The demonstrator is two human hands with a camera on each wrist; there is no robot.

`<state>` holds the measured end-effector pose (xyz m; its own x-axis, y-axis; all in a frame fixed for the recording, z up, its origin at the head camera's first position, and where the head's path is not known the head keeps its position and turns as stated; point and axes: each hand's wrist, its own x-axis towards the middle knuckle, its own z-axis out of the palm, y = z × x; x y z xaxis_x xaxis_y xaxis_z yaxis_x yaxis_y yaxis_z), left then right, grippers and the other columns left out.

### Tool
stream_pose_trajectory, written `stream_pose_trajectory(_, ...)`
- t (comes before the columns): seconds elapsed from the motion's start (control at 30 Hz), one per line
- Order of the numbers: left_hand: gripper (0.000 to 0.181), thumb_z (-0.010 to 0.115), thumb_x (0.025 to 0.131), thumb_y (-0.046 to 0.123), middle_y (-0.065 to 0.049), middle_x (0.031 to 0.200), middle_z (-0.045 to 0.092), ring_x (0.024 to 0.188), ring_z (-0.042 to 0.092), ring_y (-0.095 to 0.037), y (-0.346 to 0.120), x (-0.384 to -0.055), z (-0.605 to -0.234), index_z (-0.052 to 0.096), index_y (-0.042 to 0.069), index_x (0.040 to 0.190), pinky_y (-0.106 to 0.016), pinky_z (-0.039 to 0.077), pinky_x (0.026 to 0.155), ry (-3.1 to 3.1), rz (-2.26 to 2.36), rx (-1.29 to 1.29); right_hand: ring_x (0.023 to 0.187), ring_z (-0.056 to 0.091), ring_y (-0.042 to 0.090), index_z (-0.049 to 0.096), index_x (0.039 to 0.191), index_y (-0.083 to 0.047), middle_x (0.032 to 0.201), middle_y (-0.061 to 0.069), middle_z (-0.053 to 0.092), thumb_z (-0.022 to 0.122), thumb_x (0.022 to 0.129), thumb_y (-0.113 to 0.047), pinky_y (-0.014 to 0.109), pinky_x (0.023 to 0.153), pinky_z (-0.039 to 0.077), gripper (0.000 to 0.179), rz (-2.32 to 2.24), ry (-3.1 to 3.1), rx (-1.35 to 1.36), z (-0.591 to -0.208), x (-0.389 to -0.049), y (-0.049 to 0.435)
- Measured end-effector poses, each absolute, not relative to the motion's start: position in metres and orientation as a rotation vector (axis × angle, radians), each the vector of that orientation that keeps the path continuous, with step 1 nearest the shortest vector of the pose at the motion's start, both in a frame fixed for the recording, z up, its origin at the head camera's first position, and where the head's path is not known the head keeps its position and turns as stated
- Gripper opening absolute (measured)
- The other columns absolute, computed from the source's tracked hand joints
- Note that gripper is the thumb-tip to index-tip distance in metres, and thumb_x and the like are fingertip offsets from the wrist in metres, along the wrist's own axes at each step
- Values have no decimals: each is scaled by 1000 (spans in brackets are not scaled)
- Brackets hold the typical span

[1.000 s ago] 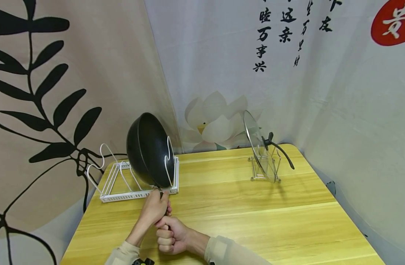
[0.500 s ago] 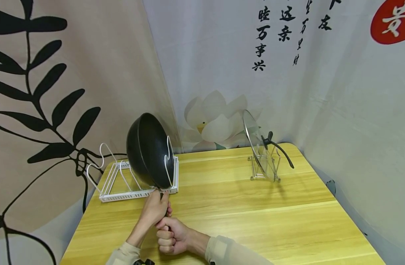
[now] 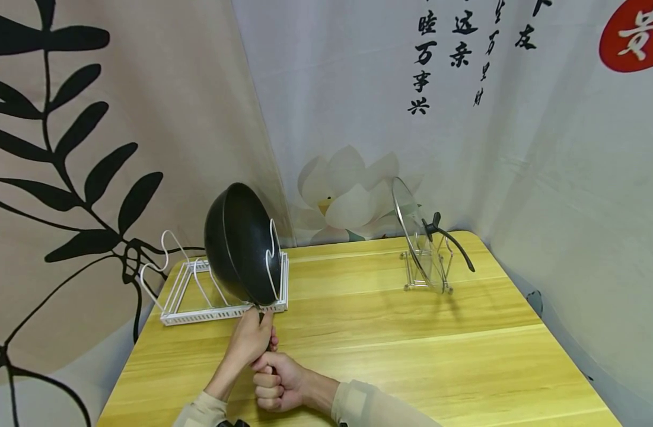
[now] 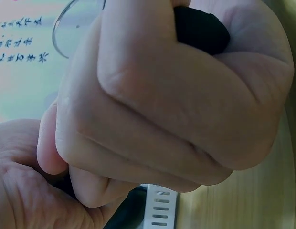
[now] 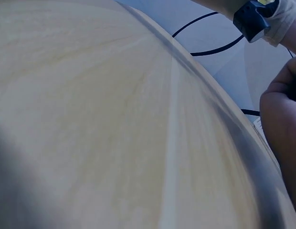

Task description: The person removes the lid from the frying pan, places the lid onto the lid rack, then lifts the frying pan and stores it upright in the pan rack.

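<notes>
A black wok [image 3: 241,243] stands on its side in a white dish rack [image 3: 219,314], its open face turned right. My left hand [image 3: 250,338] grips its handle close to the bowl. Lower down the same handle, my right hand [image 3: 280,382] holds on with curled fingers, thumb side against the left hand. In the left wrist view, the black handle end [image 4: 203,31] pokes out of a fist, and part of the other hand [image 4: 19,186] shows at lower left. Most of the handle is hidden by the hands. The right wrist view catches only a hand's edge [image 5: 281,129].
A glass lid [image 3: 411,237] with a black handle leans upright in a small metal wire stand [image 3: 411,279] at the back right of the wooden table [image 3: 369,332]. Curtains with a leaf print and lettering hang behind the table.
The wok and both hands are shifted down by only a few pixels since the earlier frames. Both hands keep their grip.
</notes>
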<state>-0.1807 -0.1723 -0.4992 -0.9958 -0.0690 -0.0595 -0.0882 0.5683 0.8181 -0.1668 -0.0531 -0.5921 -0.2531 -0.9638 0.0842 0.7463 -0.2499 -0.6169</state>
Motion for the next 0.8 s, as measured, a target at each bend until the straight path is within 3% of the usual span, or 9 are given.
stream_pose_trajectory(0.37, 42, 52, 118, 18, -3, 62, 68, 50, 67, -13, -172, -179, -503, 68, 5, 82, -28, 56, 57, 2793, 1413, -143, 41, 14, 8, 30, 60, -28, 45, -18, 32, 20, 109, -18, 29, 48, 10, 51, -1780, 562, -544, -594, -165, -52)
stream_pose_trajectory(0.8, 35, 53, 117, 16, -4, 64, 68, 50, 67, -13, -172, -176, -507, 67, 3, 88, -28, 57, 55, 2781, 1437, -145, 40, 21, 5, 30, 59, -28, 45, -18, 33, 22, 108, -18, 27, 48, 15, 51, -1749, 603, -568, -599, -164, -52)
